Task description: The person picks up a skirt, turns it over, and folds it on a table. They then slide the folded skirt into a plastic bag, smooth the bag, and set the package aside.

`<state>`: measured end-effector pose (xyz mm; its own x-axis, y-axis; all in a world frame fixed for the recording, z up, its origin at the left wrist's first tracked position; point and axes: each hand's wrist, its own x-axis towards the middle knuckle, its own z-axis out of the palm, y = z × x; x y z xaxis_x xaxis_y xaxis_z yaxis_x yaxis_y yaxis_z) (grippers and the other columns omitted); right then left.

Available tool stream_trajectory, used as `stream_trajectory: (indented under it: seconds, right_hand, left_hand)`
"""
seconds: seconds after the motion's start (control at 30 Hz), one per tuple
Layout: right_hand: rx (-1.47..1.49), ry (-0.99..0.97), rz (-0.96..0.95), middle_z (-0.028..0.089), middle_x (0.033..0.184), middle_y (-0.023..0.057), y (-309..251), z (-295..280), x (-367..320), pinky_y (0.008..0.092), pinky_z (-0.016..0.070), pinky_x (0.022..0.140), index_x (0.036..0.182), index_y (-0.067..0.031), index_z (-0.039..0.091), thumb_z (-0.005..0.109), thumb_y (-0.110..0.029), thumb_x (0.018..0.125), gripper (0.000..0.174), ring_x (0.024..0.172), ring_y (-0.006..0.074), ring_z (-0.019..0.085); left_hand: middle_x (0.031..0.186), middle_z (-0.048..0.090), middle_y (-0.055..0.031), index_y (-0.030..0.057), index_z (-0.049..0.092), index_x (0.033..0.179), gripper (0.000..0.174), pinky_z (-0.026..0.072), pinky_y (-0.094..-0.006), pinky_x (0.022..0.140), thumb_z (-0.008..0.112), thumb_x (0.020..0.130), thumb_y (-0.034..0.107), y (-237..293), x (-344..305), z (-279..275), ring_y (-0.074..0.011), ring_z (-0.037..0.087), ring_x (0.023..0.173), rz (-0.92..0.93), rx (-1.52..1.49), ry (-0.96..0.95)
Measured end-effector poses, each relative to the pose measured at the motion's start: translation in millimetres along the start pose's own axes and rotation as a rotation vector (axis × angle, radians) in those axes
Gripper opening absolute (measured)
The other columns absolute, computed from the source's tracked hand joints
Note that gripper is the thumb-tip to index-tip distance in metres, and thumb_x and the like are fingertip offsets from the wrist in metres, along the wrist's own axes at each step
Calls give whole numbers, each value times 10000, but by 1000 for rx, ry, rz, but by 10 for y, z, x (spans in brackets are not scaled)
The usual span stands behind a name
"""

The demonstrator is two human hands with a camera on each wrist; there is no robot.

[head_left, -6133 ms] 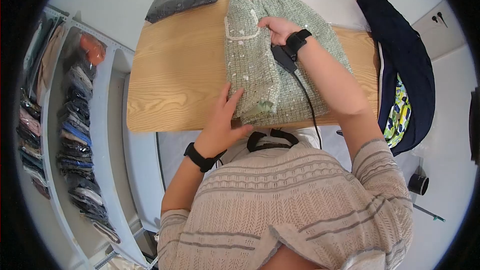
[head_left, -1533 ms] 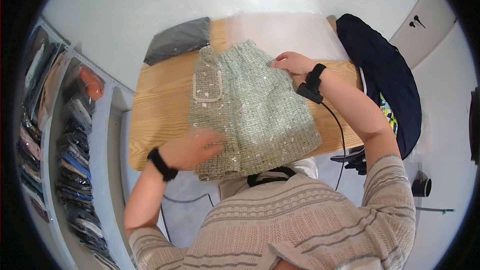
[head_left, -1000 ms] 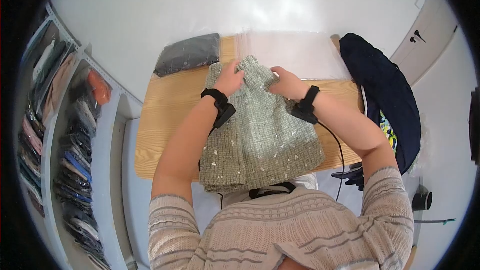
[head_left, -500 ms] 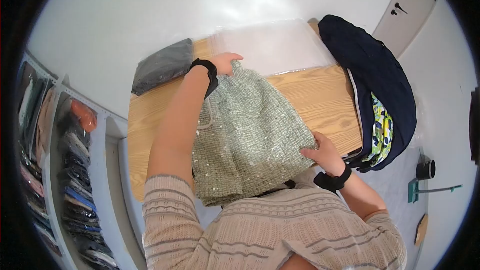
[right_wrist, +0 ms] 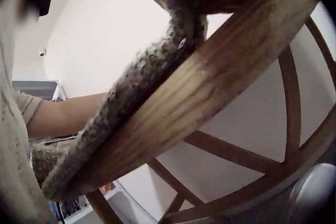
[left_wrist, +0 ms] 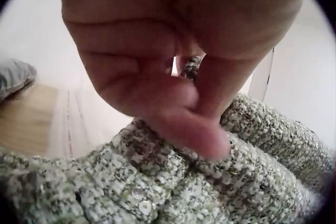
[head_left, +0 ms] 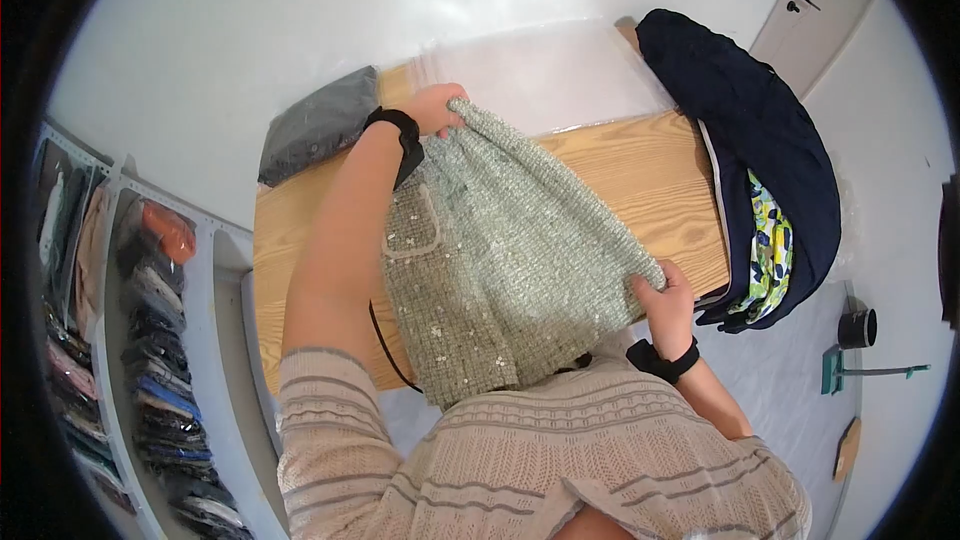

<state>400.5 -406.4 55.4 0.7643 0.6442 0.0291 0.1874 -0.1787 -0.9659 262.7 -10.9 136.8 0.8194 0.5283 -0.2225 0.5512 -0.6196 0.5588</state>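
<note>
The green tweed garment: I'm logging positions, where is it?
In the head view, the green tweed garment is over the wooden table's middle and near edge, held by the left hand at the far side and the right hand nearer.

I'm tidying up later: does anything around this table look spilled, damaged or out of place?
No spill or damage shows. The one untidy spot is the navy fabric item, bulging past the right edge of the table with patterned cloth showing. The green garment slants, but the left hand and right hand hold it.

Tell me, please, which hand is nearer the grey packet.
The left hand, gripping the green garment near the grey packet; the right hand grips it farther away.
</note>
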Motion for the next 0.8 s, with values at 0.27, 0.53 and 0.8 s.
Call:
stream_trajectory:
  seconds: [0.27, 0.53, 0.8]
  right_hand:
    - [-397, 19, -725, 586, 1159, 131, 20, -12, -119, 465, 363, 936, 770, -51, 542, 669, 3, 590, 227, 1097, 333, 509]
    - [-344, -719, -958, 570, 1244, 16, -15, 93, -87, 508, 256, 1054, 914, -130, 551, 715, -21, 561, 404, 1244, 243, 454]
    - [-381, -897, -985, 567, 1232, 12, -86, 202, -46, 499, 284, 1050, 967, -124, 578, 730, -86, 598, 401, 1192, 225, 490]
  left_hand:
    - [927, 607, -131, 12, 445, 1111, 279, 536, -283, 810, 516, 843, -20, -190, -132, 86, -207, 647, 868, -166, -580, 14]
    - [971, 566, -61, 72, 525, 963, 224, 483, -280, 673, 637, 775, 120, -248, -127, 68, -127, 548, 785, -98, -1051, -62]
    - [946, 565, -85, 111, 496, 1110, 473, 443, -286, 633, 671, 672, 81, -61, -110, 98, -149, 482, 709, -217, -237, 47]
